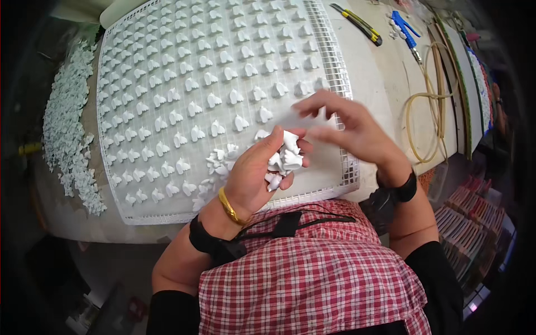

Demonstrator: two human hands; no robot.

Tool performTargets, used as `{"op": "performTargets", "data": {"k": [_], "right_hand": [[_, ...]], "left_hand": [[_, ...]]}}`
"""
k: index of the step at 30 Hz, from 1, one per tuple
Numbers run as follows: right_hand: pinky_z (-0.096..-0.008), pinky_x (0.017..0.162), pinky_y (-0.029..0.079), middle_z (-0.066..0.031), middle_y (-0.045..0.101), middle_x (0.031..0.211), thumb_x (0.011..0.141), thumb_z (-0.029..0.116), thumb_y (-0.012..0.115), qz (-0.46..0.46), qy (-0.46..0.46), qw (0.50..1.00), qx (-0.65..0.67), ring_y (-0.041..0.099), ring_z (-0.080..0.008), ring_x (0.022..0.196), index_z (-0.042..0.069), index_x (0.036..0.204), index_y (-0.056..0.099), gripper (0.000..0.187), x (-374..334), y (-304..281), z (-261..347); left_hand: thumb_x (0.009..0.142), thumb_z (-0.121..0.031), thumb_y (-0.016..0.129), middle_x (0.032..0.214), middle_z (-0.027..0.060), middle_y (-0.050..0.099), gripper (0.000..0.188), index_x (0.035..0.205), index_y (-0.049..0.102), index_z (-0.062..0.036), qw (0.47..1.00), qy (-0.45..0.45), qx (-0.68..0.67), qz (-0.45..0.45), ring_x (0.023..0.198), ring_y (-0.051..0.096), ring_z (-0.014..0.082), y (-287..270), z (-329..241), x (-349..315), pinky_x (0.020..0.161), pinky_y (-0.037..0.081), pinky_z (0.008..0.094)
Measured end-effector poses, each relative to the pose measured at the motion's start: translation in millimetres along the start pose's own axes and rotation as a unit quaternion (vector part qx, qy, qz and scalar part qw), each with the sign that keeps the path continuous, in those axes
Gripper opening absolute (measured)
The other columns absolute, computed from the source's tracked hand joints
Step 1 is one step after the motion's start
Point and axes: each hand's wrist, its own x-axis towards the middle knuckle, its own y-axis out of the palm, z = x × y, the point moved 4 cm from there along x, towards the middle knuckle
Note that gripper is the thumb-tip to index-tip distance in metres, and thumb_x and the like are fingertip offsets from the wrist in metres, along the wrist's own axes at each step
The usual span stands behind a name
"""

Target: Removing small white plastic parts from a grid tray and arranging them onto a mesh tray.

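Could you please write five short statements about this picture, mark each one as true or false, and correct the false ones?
1. The left hand holds several small white pieces. True.
2. The right hand is gripping the yellow-and-black cutter. False: the cutter lies on the table, with no hand on it.
3. A yellow bracelet is on the left wrist. True.
4. The heap of white bits is to the right of the tray. False: it is to the left of the tray.
5. The blue-handled tool lies to the right of the cutter. True.
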Motion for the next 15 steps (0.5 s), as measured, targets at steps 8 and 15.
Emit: {"op": "performTargets", "data": {"k": [8, 15], "right_hand": [[-0.0337, 0.084, 0.048, -0.0062, 0.064, 0.103, 0.078, 0.011, 0.076, 0.005, -0.055, 0.994, 0.093, 0.056, -0.0202, 0.090, 0.007, 0.109, 0.068, 0.032, 35.0, 62.9, -55.9], [-0.0369, 0.079, 0.047, -0.0103, 0.061, 0.091, 0.077, 0.010, 0.074, -0.132, -0.090, 0.979, -0.125, 0.058, -0.0253, 0.090, 0.004, 0.102, 0.063, 0.028, 15.8, 74.0, -38.1]], "left_hand": [[0.105, -0.036, 0.042, 0.095, 0.0028, 0.062, 0.037, 0.126, 0.051, -0.0063, 0.998, -0.033, 0.043, -0.035, 0.074, 0.059, 0.0127, -65.1, -7.0, 30.5, 0.046, 0.042, 0.0241], [0.102, -0.033, 0.052, 0.093, 0.0047, 0.062, 0.032, 0.119, 0.051, -0.0066, 0.995, -0.060, 0.038, -0.066, 0.077, 0.061, 0.0156, -73.8, -6.2, 18.0, 0.045, 0.043, 0.0233]]}}
